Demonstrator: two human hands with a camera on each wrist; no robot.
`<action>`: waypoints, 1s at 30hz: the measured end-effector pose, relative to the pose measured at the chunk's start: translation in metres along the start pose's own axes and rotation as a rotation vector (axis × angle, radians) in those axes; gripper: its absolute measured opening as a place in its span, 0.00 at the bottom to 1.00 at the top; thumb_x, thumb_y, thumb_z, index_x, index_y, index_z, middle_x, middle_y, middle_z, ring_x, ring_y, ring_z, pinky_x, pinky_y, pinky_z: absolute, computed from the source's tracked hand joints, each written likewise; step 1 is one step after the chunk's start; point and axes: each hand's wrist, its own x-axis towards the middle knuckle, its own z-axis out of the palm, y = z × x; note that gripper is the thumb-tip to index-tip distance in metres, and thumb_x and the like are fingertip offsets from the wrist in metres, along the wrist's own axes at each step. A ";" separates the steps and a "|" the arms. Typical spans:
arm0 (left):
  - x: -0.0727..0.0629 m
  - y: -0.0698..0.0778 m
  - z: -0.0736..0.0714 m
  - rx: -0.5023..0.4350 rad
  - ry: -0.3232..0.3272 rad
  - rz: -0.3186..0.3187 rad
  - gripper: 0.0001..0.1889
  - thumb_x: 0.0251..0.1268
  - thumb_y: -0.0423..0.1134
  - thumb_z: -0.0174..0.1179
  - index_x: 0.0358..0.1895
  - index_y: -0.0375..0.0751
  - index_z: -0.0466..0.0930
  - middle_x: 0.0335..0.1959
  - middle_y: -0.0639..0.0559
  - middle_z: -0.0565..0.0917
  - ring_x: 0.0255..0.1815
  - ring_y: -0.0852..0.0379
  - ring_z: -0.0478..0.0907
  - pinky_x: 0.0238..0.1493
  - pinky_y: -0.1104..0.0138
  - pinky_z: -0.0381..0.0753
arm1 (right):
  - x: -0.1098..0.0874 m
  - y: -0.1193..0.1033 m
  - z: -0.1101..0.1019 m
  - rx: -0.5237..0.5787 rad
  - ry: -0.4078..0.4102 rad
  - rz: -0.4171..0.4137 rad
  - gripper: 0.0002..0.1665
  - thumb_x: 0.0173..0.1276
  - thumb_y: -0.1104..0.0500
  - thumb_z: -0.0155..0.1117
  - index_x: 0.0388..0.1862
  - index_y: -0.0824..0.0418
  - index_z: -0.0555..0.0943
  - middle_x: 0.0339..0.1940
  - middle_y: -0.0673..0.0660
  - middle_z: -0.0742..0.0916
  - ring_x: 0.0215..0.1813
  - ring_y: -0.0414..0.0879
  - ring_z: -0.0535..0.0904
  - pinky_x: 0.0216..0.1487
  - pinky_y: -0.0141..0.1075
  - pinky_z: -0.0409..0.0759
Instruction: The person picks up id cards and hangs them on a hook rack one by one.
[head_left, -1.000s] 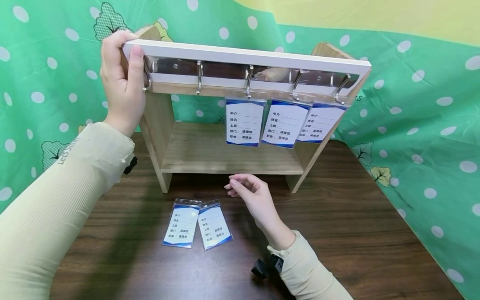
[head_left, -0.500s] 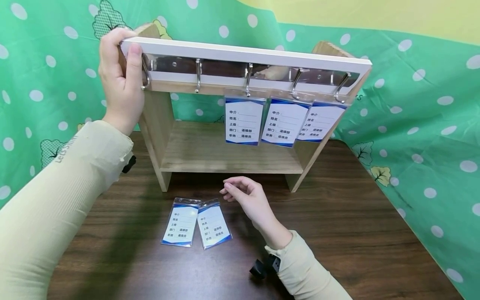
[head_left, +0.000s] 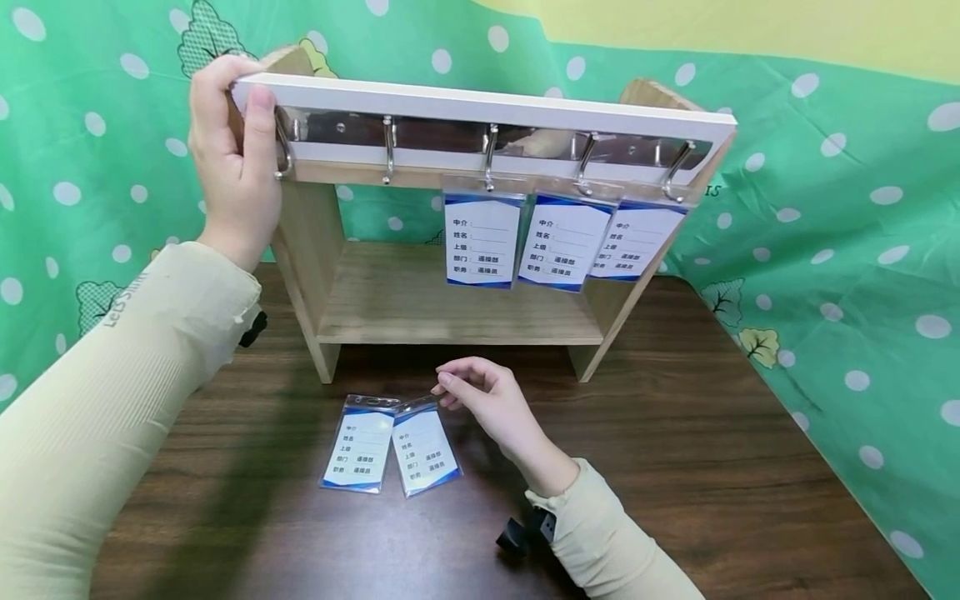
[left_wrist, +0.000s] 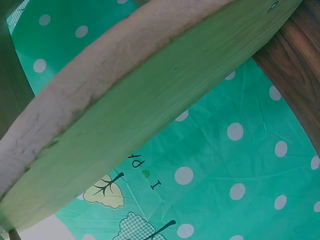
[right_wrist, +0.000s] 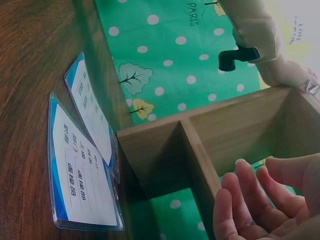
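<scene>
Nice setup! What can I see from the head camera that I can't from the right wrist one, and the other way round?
Only the head view: three badges hanging from hooks, and the black gadget on the right wrist.

Only the right wrist view: the whole word PARIS printed on the cloth.

Both: the wooden rack, two badges lying on the table, the left hand, the right hand and the green dotted cloth.

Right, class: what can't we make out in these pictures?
Left hand: fingertips hidden behind the white board, head view.
Rightmost hanging badge: left part covered by the middle hanging badge, head view.
Right hand: cut off by the frame edge, right wrist view.
Farther loose badge: text blurred, right wrist view.
</scene>
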 end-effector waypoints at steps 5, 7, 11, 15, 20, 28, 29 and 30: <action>-0.001 0.001 -0.001 -0.002 0.004 -0.009 0.11 0.72 0.32 0.46 0.50 0.41 0.75 0.46 0.67 0.71 0.47 0.67 0.70 0.53 0.74 0.66 | 0.000 0.001 0.001 -0.009 -0.028 -0.005 0.14 0.72 0.62 0.61 0.50 0.70 0.81 0.39 0.68 0.88 0.37 0.57 0.86 0.43 0.39 0.85; -0.001 0.001 0.000 0.002 0.006 -0.009 0.11 0.72 0.32 0.46 0.50 0.41 0.76 0.46 0.68 0.72 0.49 0.67 0.70 0.54 0.73 0.66 | 0.000 0.001 0.001 -0.009 -0.037 -0.004 0.14 0.72 0.62 0.61 0.50 0.71 0.81 0.39 0.69 0.88 0.36 0.53 0.86 0.44 0.42 0.85; 0.000 0.001 0.000 0.000 0.004 -0.007 0.11 0.72 0.31 0.45 0.50 0.41 0.76 0.46 0.68 0.71 0.48 0.67 0.70 0.55 0.73 0.66 | 0.000 0.000 0.002 -0.012 -0.051 0.003 0.14 0.72 0.62 0.61 0.50 0.71 0.81 0.40 0.70 0.87 0.34 0.45 0.84 0.45 0.46 0.85; 0.000 0.000 0.000 -0.009 0.006 -0.006 0.11 0.71 0.30 0.45 0.50 0.41 0.75 0.45 0.67 0.71 0.47 0.68 0.69 0.54 0.73 0.66 | 0.000 0.001 0.002 -0.018 -0.065 0.017 0.14 0.72 0.63 0.61 0.51 0.71 0.81 0.42 0.72 0.87 0.35 0.46 0.84 0.46 0.50 0.84; -0.001 0.000 0.000 -0.016 0.009 -0.007 0.12 0.71 0.30 0.45 0.50 0.41 0.76 0.45 0.67 0.71 0.45 0.71 0.68 0.52 0.74 0.66 | -0.001 0.002 0.002 -0.029 -0.080 0.028 0.14 0.72 0.63 0.60 0.51 0.71 0.81 0.43 0.75 0.86 0.35 0.47 0.84 0.47 0.53 0.84; -0.001 0.001 0.001 -0.014 0.010 -0.007 0.12 0.71 0.29 0.45 0.49 0.41 0.76 0.44 0.67 0.71 0.45 0.71 0.67 0.52 0.74 0.66 | -0.001 0.006 0.002 -0.041 -0.104 0.034 0.14 0.72 0.63 0.59 0.51 0.73 0.80 0.43 0.75 0.85 0.35 0.49 0.84 0.48 0.59 0.82; -0.001 0.002 0.001 -0.011 0.011 -0.005 0.12 0.71 0.29 0.45 0.49 0.41 0.76 0.44 0.67 0.71 0.45 0.71 0.67 0.53 0.74 0.66 | -0.001 0.006 0.002 -0.045 -0.106 0.034 0.14 0.72 0.63 0.59 0.51 0.73 0.80 0.43 0.75 0.86 0.35 0.50 0.84 0.48 0.58 0.82; 0.000 0.002 0.001 -0.010 0.011 -0.004 0.12 0.71 0.29 0.45 0.49 0.41 0.76 0.44 0.68 0.71 0.45 0.72 0.67 0.53 0.74 0.66 | -0.001 0.007 0.002 -0.049 -0.110 0.033 0.14 0.72 0.63 0.59 0.51 0.73 0.80 0.43 0.75 0.86 0.35 0.51 0.84 0.48 0.58 0.82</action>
